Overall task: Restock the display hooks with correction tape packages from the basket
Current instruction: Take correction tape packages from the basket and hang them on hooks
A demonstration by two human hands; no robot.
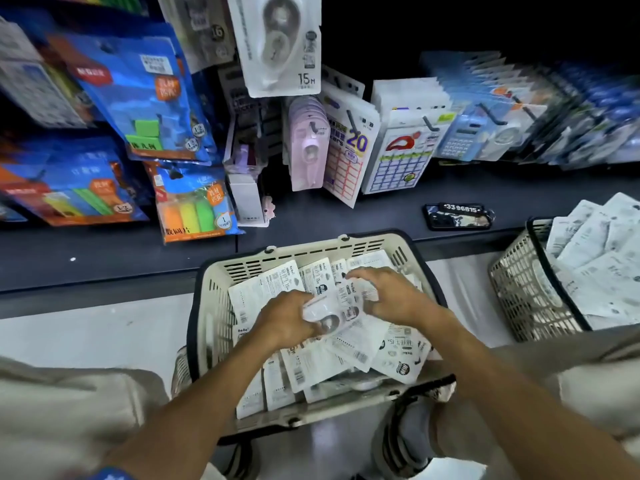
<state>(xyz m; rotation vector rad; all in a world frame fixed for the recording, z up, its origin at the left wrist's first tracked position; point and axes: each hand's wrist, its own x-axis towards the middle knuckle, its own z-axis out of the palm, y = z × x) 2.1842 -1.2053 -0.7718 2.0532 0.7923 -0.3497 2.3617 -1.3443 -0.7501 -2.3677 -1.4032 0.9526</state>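
Two hands are down in the basket (211, 306) at once. The left hand (285, 320) has its fingers curled round a correction tape package (332, 315), holding it just above the heap. The right hand (388, 297) lies beside it with fingers spread and bent, fingertips on the same package and on those beneath. The rest of the packages (398, 355) lie loose and overlapping in the basket, white cards mostly back side up, filling it nearly to the rim. The basket sits on the floor (86, 337) between the person's feet, its far edge against the dark shelf (346, 213).

On that shelf lies a phone (457, 216), well clear of the basket. Behind it, hooks (429, 124) carry rows of sticker sheets and carded goods. Higher up, one tape package marked 15M (277, 46) hangs at the front of its hook. Blue packs of sticky flags (145, 98) hang to the left, blurred. To the right a second basket (526, 289) stands tilted, also heaped with white packages.
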